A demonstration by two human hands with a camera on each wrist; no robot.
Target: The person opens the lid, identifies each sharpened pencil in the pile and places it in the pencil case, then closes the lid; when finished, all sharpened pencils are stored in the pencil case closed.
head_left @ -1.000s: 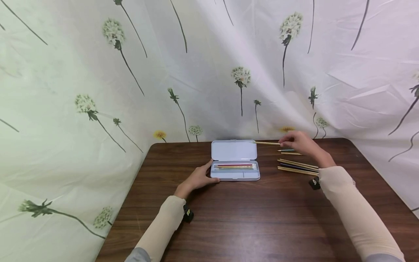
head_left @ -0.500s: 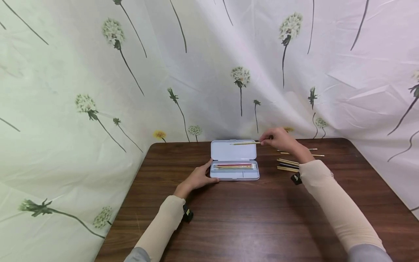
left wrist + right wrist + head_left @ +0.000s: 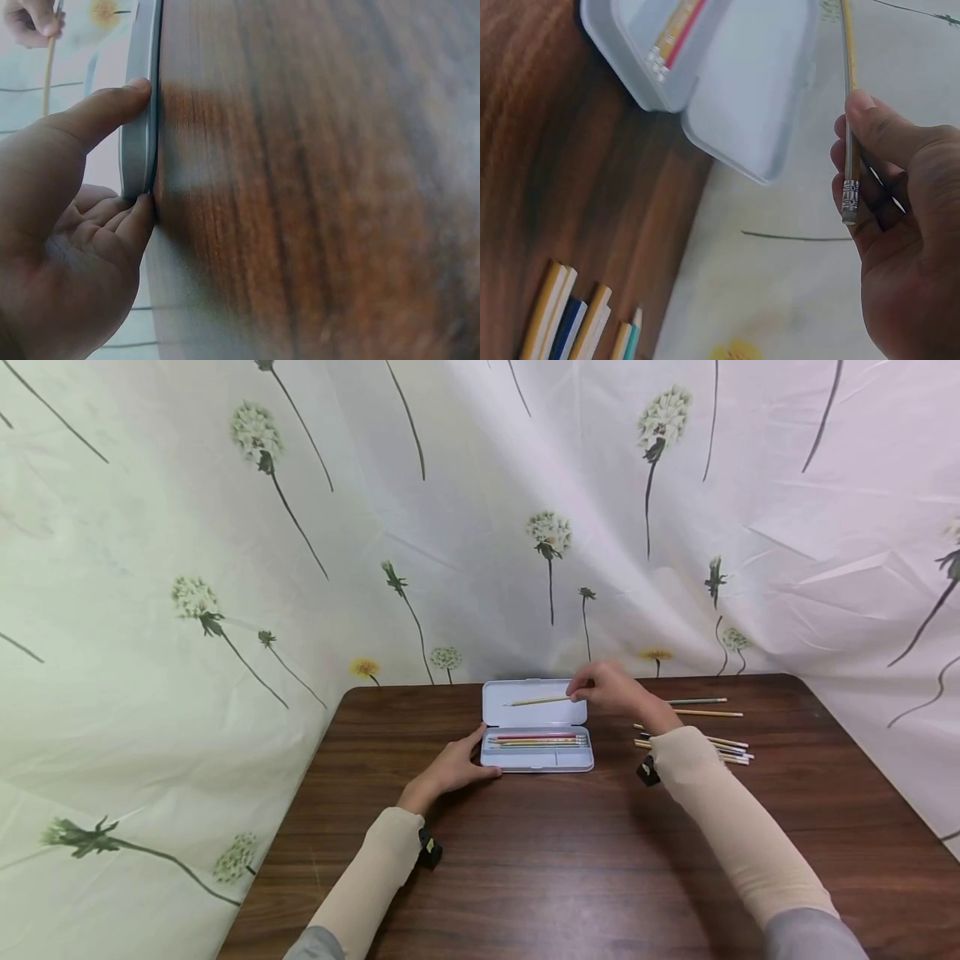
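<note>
A pale pencil case (image 3: 521,762) lies open at the far side of the table, its lid (image 3: 498,695) tilted back. Several pencils (image 3: 536,740), one of them red, lie in its rear compartment. My left hand (image 3: 453,765) holds the case's left end, thumb (image 3: 112,109) on the front edge and fingers at the side. Above the case, in front of the lid, my right hand (image 3: 611,687) pinches a yellow pencil (image 3: 850,142) between thumb and fingers. Its eraser end sits toward the palm; its point is to the left.
To the right of the case, several loose pencils (image 3: 708,713) lie on the brown table (image 3: 555,860), partly hidden by the right forearm. They include yellow, dark blue and teal ones. Behind the table hangs a white cloth (image 3: 465,527) printed with dandelions.
My right hand has carried the yellow pencil left from above the loose pencils to the case lid, lowering slightly. More loose pencils show. The left hand stays on the case.
</note>
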